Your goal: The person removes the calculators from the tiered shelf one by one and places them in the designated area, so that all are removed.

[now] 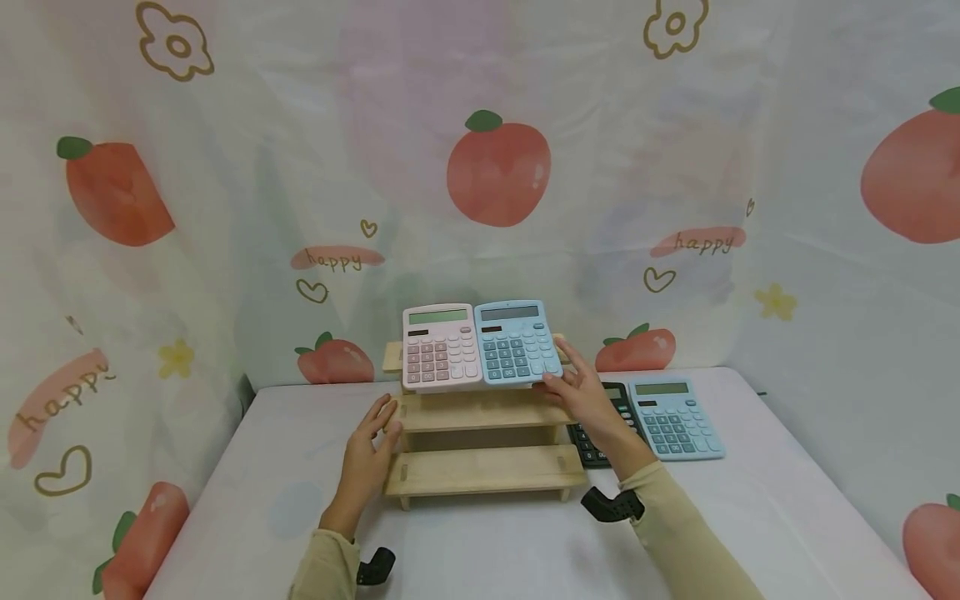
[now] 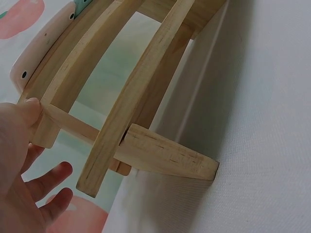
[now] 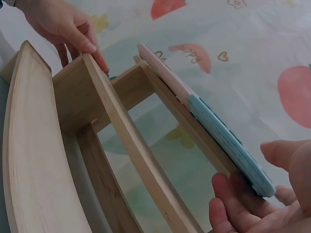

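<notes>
And here we are at the wooden rack, a three-stepped stand on the white worktop, with two calculators up on its highest, farthest step! On the left sits the pink calculator; tight against it on the right, the blue calculator. Both lean back, displays at the top, keys facing the near side, the blue one tilted a touch out of line with its neighbour.

Look at the right hand: it's at the blue calculator's lower right corner, clamped on it with digits either side of the edge. Over on the left, the left hand has thumb and forefinger pinching the left end of the middle step, the other fingers spread apart below. The middle and near steps carry nothing at all.

Farther right, flat on the worktop, lies a black calculator, partly hidden behind the right hand and wrist, and just to its right a second blue calculator. Pale sleeves cover both forearms, a black fitting at each wrist. Behind it all hangs a cloth printed with red fruit, hearts and "happy"!
</notes>
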{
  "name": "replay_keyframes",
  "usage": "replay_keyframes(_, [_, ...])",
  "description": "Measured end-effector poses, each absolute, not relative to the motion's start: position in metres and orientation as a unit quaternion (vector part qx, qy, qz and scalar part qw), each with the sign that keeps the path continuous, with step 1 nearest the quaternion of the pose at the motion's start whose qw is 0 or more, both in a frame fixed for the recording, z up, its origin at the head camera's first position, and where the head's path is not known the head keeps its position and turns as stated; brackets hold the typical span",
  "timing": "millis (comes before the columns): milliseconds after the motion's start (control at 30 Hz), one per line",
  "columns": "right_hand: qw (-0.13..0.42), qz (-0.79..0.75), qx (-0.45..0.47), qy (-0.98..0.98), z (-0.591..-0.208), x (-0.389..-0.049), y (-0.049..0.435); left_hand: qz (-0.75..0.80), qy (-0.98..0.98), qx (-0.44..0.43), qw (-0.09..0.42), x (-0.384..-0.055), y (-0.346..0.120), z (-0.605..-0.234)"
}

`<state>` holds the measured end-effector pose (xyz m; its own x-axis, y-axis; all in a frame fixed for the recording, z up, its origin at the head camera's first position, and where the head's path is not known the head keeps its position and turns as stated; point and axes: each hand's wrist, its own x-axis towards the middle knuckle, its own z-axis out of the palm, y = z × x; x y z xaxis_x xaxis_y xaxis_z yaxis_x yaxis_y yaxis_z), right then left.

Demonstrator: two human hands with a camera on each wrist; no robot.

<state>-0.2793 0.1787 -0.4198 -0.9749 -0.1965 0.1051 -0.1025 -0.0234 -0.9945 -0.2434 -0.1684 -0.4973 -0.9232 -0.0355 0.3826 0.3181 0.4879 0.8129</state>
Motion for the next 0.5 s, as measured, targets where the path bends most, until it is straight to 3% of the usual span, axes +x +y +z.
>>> replay_keyframes(500, [0.041,-0.727,-0.094,0.679,-0.4221,-0.2809,0.1773,-0.494,-0.846,-0.088,0.183,-0.2416,-0.1675,-0.4946])
